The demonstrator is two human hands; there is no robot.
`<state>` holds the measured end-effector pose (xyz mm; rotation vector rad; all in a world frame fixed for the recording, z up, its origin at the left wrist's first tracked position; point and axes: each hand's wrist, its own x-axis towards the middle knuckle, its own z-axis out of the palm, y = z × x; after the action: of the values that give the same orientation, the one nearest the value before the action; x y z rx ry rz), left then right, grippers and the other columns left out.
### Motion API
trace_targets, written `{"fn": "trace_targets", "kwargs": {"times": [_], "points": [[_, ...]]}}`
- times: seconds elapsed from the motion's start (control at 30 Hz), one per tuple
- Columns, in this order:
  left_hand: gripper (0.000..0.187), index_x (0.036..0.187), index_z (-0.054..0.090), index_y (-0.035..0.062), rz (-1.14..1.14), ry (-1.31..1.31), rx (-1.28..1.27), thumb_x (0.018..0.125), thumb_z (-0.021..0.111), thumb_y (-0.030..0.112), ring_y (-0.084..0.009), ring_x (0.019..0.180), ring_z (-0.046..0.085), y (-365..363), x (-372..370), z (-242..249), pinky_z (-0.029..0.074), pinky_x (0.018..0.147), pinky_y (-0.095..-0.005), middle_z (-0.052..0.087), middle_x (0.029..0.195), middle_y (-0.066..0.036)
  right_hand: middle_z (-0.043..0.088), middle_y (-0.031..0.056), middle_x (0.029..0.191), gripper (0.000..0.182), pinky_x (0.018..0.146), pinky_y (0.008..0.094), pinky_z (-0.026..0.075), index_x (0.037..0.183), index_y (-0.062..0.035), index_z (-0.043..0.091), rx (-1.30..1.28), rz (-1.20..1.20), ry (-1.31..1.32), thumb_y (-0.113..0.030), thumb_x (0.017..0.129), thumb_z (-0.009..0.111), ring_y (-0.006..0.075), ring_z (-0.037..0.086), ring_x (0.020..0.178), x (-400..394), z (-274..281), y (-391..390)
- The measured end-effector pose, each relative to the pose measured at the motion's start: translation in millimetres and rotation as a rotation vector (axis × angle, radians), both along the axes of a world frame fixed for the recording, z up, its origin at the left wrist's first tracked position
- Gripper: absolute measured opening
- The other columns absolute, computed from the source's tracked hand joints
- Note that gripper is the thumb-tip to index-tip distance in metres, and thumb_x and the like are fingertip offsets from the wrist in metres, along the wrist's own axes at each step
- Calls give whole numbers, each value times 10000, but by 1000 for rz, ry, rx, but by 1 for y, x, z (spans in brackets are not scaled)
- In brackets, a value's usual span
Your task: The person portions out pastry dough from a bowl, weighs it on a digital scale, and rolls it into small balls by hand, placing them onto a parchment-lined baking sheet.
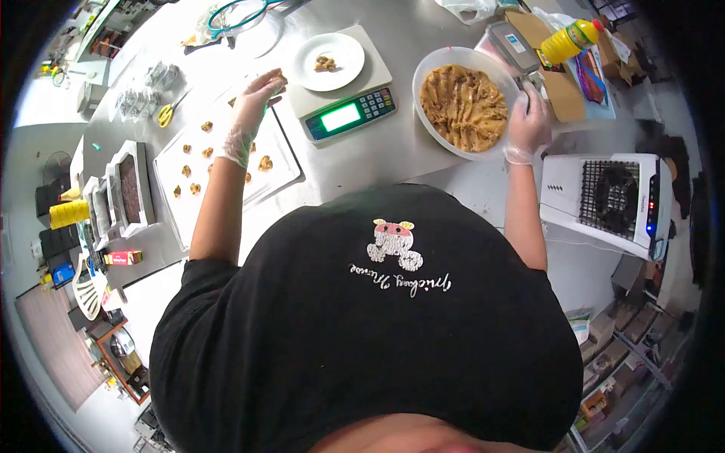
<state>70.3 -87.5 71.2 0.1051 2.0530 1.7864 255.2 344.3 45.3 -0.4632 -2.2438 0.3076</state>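
Observation:
My left hand, in a clear glove, is over the tray between the dough pieces and the scale. Its fingers are stretched out and apart, with brown residue at the tips. My gloved right hand grips the right rim of a white bowl, its fingertips partly hidden. Brown, lumpy dough fills the bowl. A digital scale with a lit green display carries a white plate. On that plate lies one small dough lump. Several similar dough pieces sit on the lined tray.
Yellow scissors and clear plastic packaging lie left of the tray. A yellow bottle and cardboard are at the far right. Beside the table stands a white air cooler. A teal ring lies at the back.

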Motion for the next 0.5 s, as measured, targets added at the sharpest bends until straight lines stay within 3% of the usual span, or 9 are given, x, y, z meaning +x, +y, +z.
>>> {"fn": "trace_targets", "kwargs": {"times": [0.03, 0.17, 0.33, 0.4, 0.5], "points": [[405, 1214, 502, -27, 2, 20, -30, 863, 561, 166, -197, 1054, 544, -10, 2, -6, 424, 920, -294, 581, 1118, -130, 624, 130, 1034, 293, 846, 377, 436, 1045, -51, 610, -104, 200, 129, -43, 762, 532, 301, 569, 976, -20, 9, -17], [384, 1189, 514, -44, 132, -48, 57, 851, 556, 134, -177, 1006, 557, -38, 17, -24, 432, 914, -289, 584, 1083, -117, 638, 114, 979, 242, 828, 362, 460, 1005, -70, 630, -182, 452, 126, -69, 774, 554, 289, 589, 935, -95, 12, -91], [363, 1171, 525, -45, 244, -121, 187, 857, 551, 136, -172, 975, 564, -61, 31, -29, 442, 904, -281, 585, 1051, -116, 642, 95, 981, 211, 798, 355, 477, 974, -83, 636, -214, 547, 88, -111, 777, 564, 291, 600, 899, -127, 23, -166], [394, 1215, 481, -32, 234, -185, 227, 873, 551, 151, -197, 1055, 525, -66, 36, -26, 422, 945, -294, 551, 1100, -119, 641, 98, 983, 215, 800, 356, 475, 978, -81, 635, -243, 570, 42, -114, 777, 564, 293, 598, 902, -124, 17, -173], [406, 1220, 477, -34, 204, -196, 254, 863, 545, 144, -178, 980, 553, -68, 35, -31, 444, 898, -284, 579, 1044, -123, 637, 105, 991, 226, 802, 354, 472, 988, -77, 632, -287, 589, -38, -113, 776, 562, 298, 593, 913, -109, 11, -172]]}}
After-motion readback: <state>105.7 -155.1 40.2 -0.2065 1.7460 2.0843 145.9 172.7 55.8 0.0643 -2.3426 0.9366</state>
